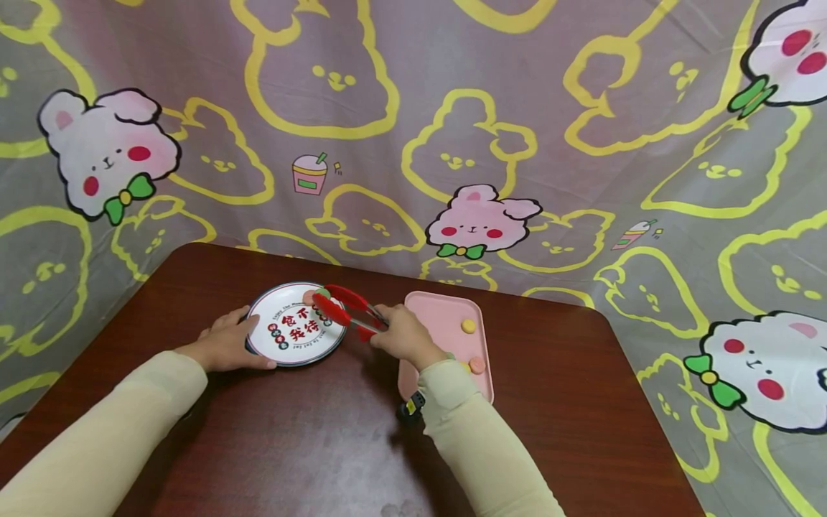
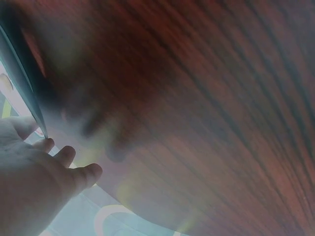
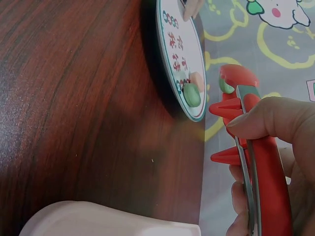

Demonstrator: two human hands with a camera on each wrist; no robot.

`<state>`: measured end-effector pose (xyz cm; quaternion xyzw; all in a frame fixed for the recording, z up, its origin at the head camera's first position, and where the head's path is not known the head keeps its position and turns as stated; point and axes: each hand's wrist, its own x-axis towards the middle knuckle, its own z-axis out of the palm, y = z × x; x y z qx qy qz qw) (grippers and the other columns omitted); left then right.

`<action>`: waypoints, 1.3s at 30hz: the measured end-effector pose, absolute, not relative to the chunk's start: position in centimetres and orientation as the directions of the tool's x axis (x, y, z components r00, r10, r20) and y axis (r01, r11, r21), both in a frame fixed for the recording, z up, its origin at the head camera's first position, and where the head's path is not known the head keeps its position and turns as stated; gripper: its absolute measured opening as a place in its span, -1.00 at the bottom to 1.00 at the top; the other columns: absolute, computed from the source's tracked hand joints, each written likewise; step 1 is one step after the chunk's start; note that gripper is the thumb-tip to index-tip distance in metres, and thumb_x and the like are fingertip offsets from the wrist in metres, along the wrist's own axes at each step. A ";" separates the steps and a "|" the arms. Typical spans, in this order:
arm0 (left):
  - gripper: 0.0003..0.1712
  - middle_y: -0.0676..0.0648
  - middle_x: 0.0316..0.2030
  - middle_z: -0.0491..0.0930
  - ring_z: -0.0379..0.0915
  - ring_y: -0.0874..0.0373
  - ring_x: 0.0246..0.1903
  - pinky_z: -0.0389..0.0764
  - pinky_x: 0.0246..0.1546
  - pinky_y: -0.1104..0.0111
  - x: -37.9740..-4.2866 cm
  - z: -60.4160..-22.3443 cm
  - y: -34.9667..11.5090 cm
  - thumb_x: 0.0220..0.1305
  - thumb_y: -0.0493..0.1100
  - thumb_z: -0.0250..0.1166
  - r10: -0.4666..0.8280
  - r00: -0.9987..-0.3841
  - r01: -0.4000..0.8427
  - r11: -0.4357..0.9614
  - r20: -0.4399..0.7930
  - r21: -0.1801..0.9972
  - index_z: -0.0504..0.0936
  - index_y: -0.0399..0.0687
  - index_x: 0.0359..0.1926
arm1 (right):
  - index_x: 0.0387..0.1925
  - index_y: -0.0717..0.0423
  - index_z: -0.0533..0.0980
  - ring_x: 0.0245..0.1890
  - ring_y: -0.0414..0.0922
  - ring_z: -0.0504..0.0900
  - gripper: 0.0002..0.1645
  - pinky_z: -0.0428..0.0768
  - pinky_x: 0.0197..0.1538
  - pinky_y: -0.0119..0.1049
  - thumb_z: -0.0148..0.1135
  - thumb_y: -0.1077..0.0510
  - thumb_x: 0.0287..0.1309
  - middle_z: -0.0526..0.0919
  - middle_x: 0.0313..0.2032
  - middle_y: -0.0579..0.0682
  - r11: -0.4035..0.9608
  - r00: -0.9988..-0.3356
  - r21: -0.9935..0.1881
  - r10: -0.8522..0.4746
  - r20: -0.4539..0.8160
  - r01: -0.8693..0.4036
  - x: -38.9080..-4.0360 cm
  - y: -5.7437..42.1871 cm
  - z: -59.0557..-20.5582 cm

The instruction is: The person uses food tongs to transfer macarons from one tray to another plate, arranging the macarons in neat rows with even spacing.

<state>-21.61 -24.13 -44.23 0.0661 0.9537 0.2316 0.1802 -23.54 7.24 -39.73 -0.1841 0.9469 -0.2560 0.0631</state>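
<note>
My left hand (image 1: 226,341) holds the rim of a white plate (image 1: 274,316) with a dark blue edge and red printed characters. In the left wrist view, its fingers (image 2: 66,156) spread at the plate's edge. A peach-coloured round piece (image 3: 197,81) and a green one (image 3: 192,95) lie on the plate. My right hand (image 1: 407,334) grips red-and-metal tongs (image 1: 352,309), thumb along one arm. Their red tips reach over the plate's right side. Another green piece (image 3: 225,86) shows between the tips in the right wrist view, partly hidden by them.
A pink rectangular tray (image 1: 439,316) lies to the right, partly covered by my right forearm. On it are a yellow round piece (image 1: 468,326), a pink one (image 1: 477,365) and others partly hidden. A cartoon-printed curtain (image 1: 368,165) hangs behind the brown wooden table (image 1: 291,431).
</note>
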 end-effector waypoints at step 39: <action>0.50 -0.57 0.34 -0.15 -0.26 -0.53 0.28 -0.07 0.19 -0.38 -21.9 -44.6 -24.3 -0.24 0.42 0.46 0.212 -0.932 0.046 0.875 -0.295 0.482 -0.03 -0.59 0.38 | 0.20 -0.08 0.50 -0.23 -0.08 0.51 -0.34 0.48 -0.31 -0.26 0.36 0.08 -0.03 0.57 -0.16 0.05 0.861 -0.944 -0.440 -0.320 -0.077 -0.256 -23.3 3.6 -40.6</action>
